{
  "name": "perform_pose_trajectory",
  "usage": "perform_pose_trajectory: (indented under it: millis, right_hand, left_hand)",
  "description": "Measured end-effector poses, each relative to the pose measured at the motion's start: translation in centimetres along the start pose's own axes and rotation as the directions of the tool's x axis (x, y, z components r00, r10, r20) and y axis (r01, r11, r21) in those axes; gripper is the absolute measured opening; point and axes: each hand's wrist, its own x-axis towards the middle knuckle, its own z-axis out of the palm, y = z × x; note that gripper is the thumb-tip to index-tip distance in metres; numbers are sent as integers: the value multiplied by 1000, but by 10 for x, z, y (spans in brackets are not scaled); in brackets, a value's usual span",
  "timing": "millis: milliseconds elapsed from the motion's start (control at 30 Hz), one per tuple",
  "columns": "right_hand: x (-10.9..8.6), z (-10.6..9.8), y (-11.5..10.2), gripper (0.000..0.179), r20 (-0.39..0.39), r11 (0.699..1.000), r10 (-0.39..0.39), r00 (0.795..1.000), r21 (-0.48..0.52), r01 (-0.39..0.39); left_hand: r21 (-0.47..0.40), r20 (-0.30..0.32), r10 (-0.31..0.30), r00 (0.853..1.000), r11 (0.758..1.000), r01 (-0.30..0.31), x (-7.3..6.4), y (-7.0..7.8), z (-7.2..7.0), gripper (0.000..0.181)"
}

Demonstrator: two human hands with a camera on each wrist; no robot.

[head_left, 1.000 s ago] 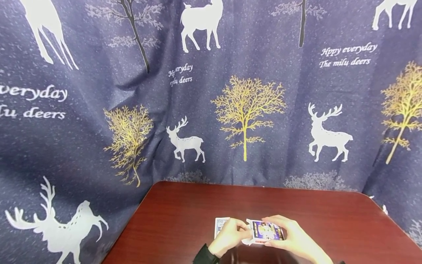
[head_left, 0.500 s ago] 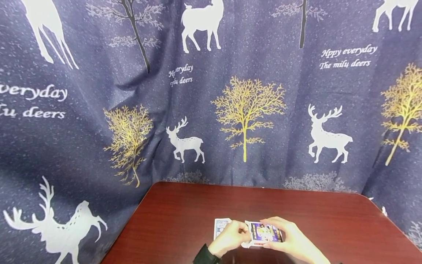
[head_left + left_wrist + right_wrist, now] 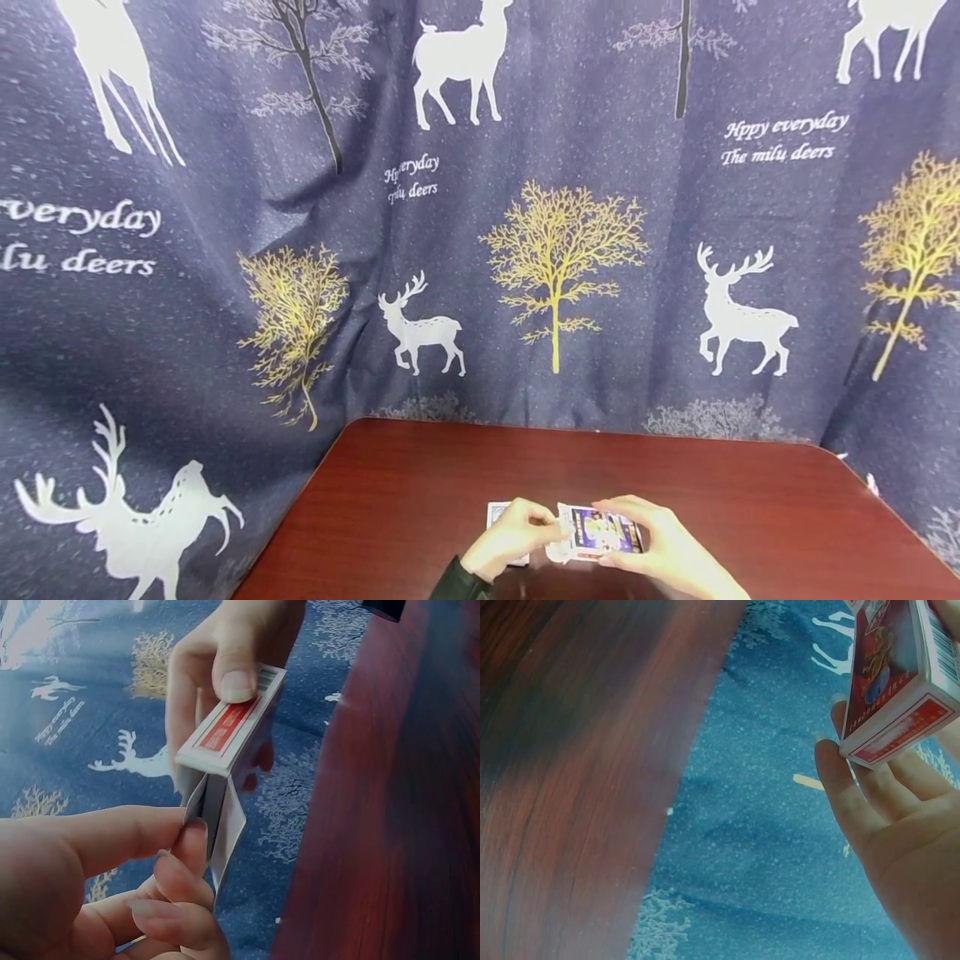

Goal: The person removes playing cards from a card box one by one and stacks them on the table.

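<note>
Both hands work at an opened playing-card box above the near part of a table.
Nearest is a dark sleeve [image 3: 459,582] on the left arm. The left hand [image 3: 510,535] pinches a flap [image 3: 196,801] at the box's open end between thumb and forefinger, its other fingers curled below. The right hand [image 3: 663,540] grips the opposite end of the playing-card box [image 3: 606,531], thumb on the narrow red-labelled side; the hands are apart from each other, joined only through the box. The box's purple picture face is turned up towards the head camera. Partly covered by the left hand, a blue-patterned card [image 3: 495,512] lies on the reddish-brown table [image 3: 405,475]; whether single or a stack cannot be told. Beyond hangs a dark blue cloth [image 3: 480,225] printed with white deer [image 3: 750,325], yellow trees [image 3: 558,250] and lettering.
</note>
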Motion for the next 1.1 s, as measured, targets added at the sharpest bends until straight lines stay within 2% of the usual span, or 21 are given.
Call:
perform_pose_trajectory:
  millis: [167, 333, 433, 700, 900, 1100]
  right_hand:
    - [-4, -1, 1, 52, -22, 1000, 7, 1000, -11, -7]
    - [-5, -4, 1, 52, -31, 1000, 8, 999, 18, -7]
    - [-4, -5, 0, 50, -22, 999, 13, 1000, 45, -12]
    - [-5, -4, 1, 50, -16, 997, 13, 1000, 74, -12]
    - [-4, -3, 4, 53, -22, 994, -21, 1000, 110, 24]
    - [0, -5, 6, 52, -19, 984, -69, 997, 162, 71]
  left_hand:
    - [-12, 35, -22, 999, 1000, 23, -5, 0, -11, 20]
    - [1, 36, -93, 995, 996, 93, -9, 1, -26, 24]
    - [-6, 29, -102, 994, 995, 102, -10, 1, -36, 28]
    - [-47, -49, -122, 991, 992, 119, -11, -3, -62, 29]
    - [-59, -112, -153, 982, 987, 147, -11, -2, -75, 29]
    - [-36, -218, -142, 966, 990, 137, -11, -4, -87, 32]
